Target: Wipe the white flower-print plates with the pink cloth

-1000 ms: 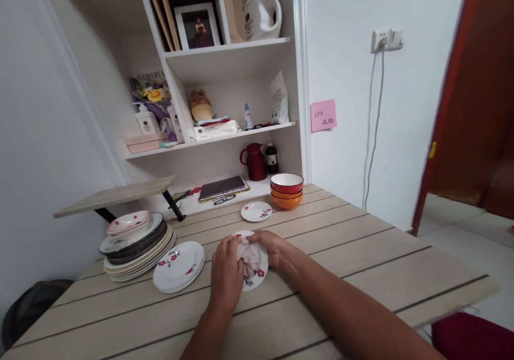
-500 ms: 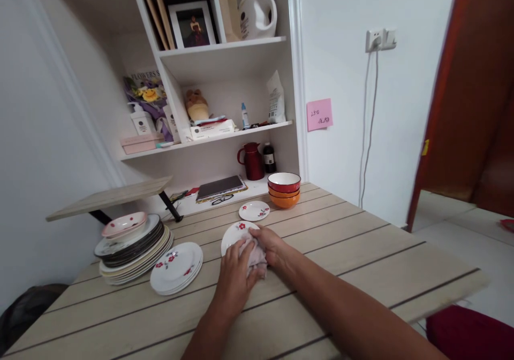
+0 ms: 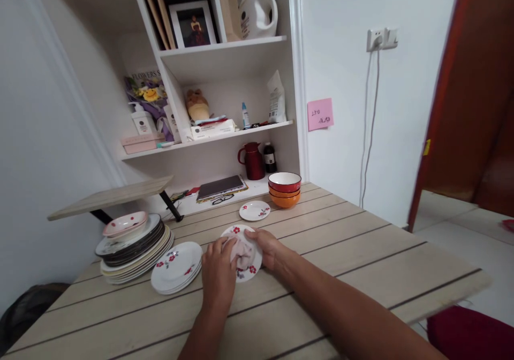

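A small white plate with red flowers (image 3: 249, 270) lies on the wooden table (image 3: 341, 253) in front of me. My left hand (image 3: 217, 274) presses a crumpled pale cloth (image 3: 243, 251) onto the plate, its fingers closed around the cloth. My right hand (image 3: 268, 246) grips the plate's right rim and holds it steady. Both forearms reach in from the bottom of the view.
A short stack of flowered plates (image 3: 176, 266) sits to the left, beside a tall stack of mixed plates (image 3: 134, 247) topped by a pink dish. Behind are a small saucer (image 3: 255, 210), stacked red and orange bowls (image 3: 284, 189) and white shelves (image 3: 225, 130) with clutter.
My left hand has slid the cloth from the plate's right edge back toward its middle and left. The right hand stays on the rim.
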`<state>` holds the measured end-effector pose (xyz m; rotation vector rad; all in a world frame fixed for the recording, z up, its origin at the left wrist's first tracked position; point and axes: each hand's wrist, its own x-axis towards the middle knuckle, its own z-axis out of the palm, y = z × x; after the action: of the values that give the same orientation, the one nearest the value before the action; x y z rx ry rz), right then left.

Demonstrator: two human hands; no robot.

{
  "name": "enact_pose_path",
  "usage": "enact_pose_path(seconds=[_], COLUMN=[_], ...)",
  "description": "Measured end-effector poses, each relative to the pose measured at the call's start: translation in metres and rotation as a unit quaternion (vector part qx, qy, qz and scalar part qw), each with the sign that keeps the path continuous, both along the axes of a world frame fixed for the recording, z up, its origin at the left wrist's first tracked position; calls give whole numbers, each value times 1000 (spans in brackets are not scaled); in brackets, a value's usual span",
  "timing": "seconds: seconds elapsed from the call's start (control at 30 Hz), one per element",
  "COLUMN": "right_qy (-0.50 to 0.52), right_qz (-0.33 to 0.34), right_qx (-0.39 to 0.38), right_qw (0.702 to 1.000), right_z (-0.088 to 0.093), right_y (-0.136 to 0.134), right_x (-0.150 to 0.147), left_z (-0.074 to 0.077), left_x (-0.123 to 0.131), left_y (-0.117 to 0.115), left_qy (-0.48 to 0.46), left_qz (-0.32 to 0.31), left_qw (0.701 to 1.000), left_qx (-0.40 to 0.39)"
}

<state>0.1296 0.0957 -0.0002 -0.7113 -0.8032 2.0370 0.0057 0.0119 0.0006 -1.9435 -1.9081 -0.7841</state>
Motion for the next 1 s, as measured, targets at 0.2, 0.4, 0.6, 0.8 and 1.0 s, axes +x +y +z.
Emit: enact_pose_path(seconds=[0.2, 0.4, 0.6, 0.8, 1.0], right_qy=[8, -2, 8, 1, 4], right_qz=[-16, 25, 7, 4, 17], right_qx=[-6, -8, -12, -24, -19], right_qw=[1000, 1000, 1000, 1000, 1000], right_z=[0, -1, 1, 3, 5], right_y=[7, -3, -7, -2, -9], right_x=[5, -3, -6, 1, -3], left_z=[-4, -5, 2, -2, -2], left_x=[7, 7, -3, 9, 10], left_y=[-2, 1, 0, -4, 1], left_qy=[18, 8, -16, -9, -7], left_qz=[-68, -99, 45, -61, -94], left_qw=[997, 995, 999, 998, 995], left_qx=[-30, 1, 21, -22, -18])
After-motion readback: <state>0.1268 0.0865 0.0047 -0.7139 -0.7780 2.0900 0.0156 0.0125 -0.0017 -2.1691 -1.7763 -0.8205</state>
